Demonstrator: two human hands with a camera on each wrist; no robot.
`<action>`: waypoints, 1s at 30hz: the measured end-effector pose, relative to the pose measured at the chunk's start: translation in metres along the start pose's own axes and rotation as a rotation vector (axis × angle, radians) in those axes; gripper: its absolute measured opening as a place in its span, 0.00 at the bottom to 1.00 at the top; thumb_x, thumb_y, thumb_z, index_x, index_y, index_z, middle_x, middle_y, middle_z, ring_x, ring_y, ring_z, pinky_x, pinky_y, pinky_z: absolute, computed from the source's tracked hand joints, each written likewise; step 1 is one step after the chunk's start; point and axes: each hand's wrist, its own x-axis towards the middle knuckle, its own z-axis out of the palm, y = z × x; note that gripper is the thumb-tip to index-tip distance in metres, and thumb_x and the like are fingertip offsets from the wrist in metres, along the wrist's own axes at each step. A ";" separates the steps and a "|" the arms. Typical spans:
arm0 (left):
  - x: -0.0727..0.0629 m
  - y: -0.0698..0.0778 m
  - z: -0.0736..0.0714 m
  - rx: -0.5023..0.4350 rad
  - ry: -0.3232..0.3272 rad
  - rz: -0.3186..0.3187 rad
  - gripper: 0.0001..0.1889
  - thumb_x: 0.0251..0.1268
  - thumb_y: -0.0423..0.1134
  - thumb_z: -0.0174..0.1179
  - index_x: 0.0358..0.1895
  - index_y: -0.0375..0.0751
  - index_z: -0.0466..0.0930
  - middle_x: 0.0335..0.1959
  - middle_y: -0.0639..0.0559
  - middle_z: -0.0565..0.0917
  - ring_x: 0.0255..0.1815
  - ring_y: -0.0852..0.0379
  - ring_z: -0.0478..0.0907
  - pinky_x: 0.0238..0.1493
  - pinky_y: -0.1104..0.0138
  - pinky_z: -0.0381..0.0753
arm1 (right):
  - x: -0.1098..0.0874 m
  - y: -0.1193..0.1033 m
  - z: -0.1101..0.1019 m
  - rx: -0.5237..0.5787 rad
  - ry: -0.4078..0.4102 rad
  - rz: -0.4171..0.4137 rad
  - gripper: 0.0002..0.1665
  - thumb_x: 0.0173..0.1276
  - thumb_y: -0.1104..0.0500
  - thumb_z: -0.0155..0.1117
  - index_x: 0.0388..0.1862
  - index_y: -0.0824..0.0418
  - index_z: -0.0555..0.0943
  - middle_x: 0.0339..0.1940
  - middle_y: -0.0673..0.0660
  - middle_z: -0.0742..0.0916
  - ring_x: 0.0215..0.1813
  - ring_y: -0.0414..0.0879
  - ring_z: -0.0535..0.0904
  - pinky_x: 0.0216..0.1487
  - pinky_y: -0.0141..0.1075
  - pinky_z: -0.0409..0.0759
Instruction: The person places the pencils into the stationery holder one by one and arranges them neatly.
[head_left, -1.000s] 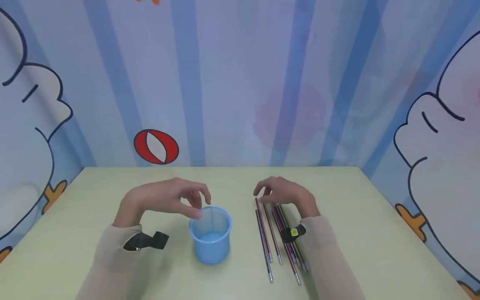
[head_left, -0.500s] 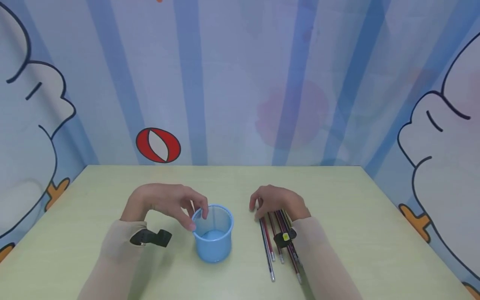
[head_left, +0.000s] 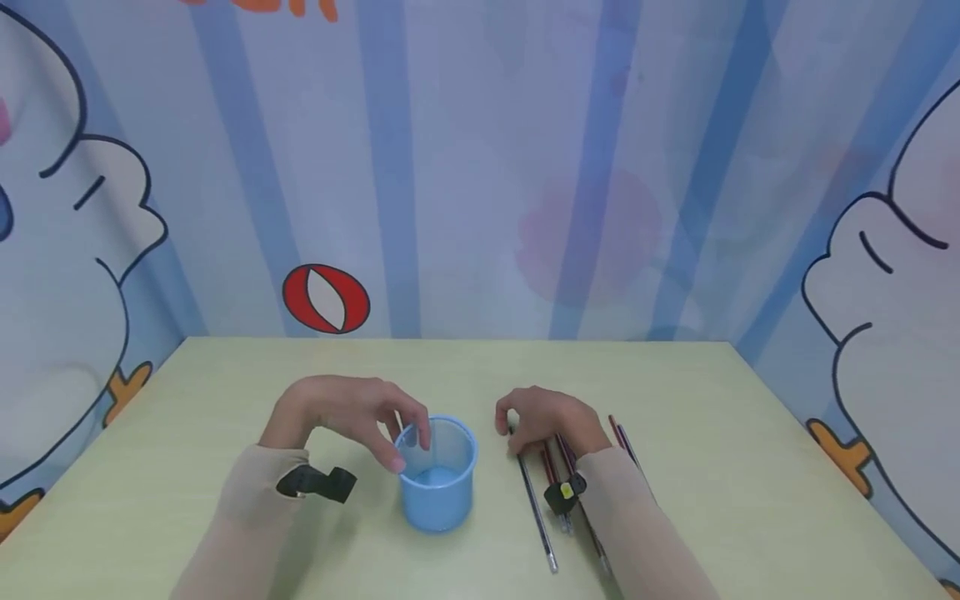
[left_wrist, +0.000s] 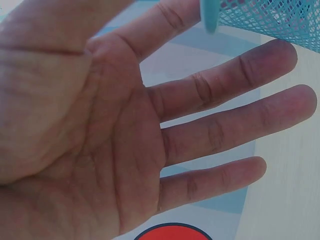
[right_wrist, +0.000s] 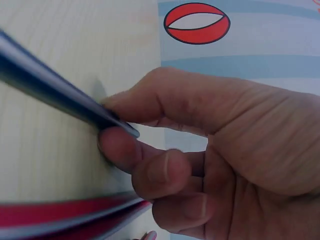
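A light blue pencil cup (head_left: 437, 504) stands upright on the table, its mesh wall (left_wrist: 270, 20) showing in the left wrist view. My left hand (head_left: 356, 408) holds its left rim between thumb and index finger; the other fingers (left_wrist: 240, 125) are stretched out. To the right, my right hand (head_left: 547, 417) pinches one end of a dark blue pencil (right_wrist: 55, 85) between thumb and index fingertip. That pencil lies slanted, its silver end towards me. Red pencils (right_wrist: 55, 215) lie beneath the right hand and wrist, partly hidden.
Two more pencils (head_left: 624, 439) lie right of the right wrist, partly covered by the sleeve. The pale table (head_left: 300, 354) ends at a blue striped backdrop (head_left: 480, 167) with a red and white ball printed on it.
My left hand has lowered onto the cup rim. The right hand has come down and closed on the dark blue pencil, and some pencils have spread to the right.
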 end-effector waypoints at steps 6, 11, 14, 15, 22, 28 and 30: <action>0.006 -0.001 0.003 -0.003 -0.028 0.014 0.15 0.62 0.40 0.70 0.51 0.44 0.83 0.53 0.48 0.83 0.50 0.48 0.82 0.56 0.51 0.75 | 0.003 0.007 0.002 0.038 -0.001 -0.061 0.12 0.60 0.66 0.68 0.40 0.52 0.81 0.17 0.49 0.79 0.20 0.42 0.70 0.27 0.36 0.69; 0.006 -0.002 0.003 -0.048 -0.052 -0.001 0.17 0.61 0.39 0.70 0.53 0.42 0.82 0.54 0.51 0.82 0.52 0.49 0.81 0.57 0.52 0.76 | 0.006 0.011 -0.008 0.154 -0.004 -0.226 0.20 0.61 0.68 0.60 0.51 0.54 0.81 0.19 0.51 0.80 0.19 0.41 0.66 0.23 0.35 0.67; 0.005 -0.003 0.002 -0.056 -0.051 0.008 0.16 0.60 0.38 0.71 0.51 0.41 0.82 0.53 0.50 0.82 0.52 0.49 0.80 0.58 0.50 0.75 | 0.001 0.007 -0.021 0.227 0.029 -0.306 0.22 0.63 0.69 0.58 0.55 0.55 0.80 0.23 0.56 0.82 0.19 0.44 0.67 0.22 0.37 0.68; 0.005 -0.002 0.001 -0.052 -0.047 0.014 0.16 0.60 0.38 0.71 0.50 0.40 0.82 0.52 0.49 0.83 0.52 0.49 0.80 0.58 0.50 0.75 | -0.003 0.005 -0.026 0.244 0.055 -0.329 0.22 0.63 0.69 0.57 0.56 0.55 0.79 0.24 0.57 0.82 0.19 0.44 0.68 0.22 0.37 0.69; 0.009 -0.003 0.000 -0.039 -0.008 0.007 0.12 0.59 0.39 0.72 0.43 0.43 0.81 0.45 0.48 0.83 0.52 0.49 0.81 0.54 0.53 0.77 | -0.043 -0.004 -0.062 0.341 0.291 -0.452 0.23 0.70 0.65 0.61 0.62 0.51 0.75 0.30 0.61 0.82 0.26 0.48 0.71 0.28 0.38 0.72; 0.010 -0.001 0.001 -0.028 0.015 -0.007 0.09 0.59 0.39 0.72 0.38 0.46 0.80 0.47 0.47 0.83 0.52 0.52 0.81 0.52 0.55 0.78 | -0.081 -0.012 -0.082 0.408 0.544 -0.536 0.20 0.71 0.65 0.63 0.60 0.52 0.75 0.32 0.59 0.83 0.28 0.51 0.74 0.30 0.39 0.73; 0.010 -0.001 0.003 -0.036 0.013 -0.002 0.09 0.59 0.40 0.72 0.38 0.46 0.80 0.48 0.44 0.82 0.52 0.52 0.81 0.53 0.54 0.77 | -0.086 -0.017 -0.083 0.447 0.611 -0.585 0.21 0.71 0.66 0.63 0.60 0.55 0.74 0.32 0.59 0.83 0.27 0.52 0.74 0.29 0.38 0.73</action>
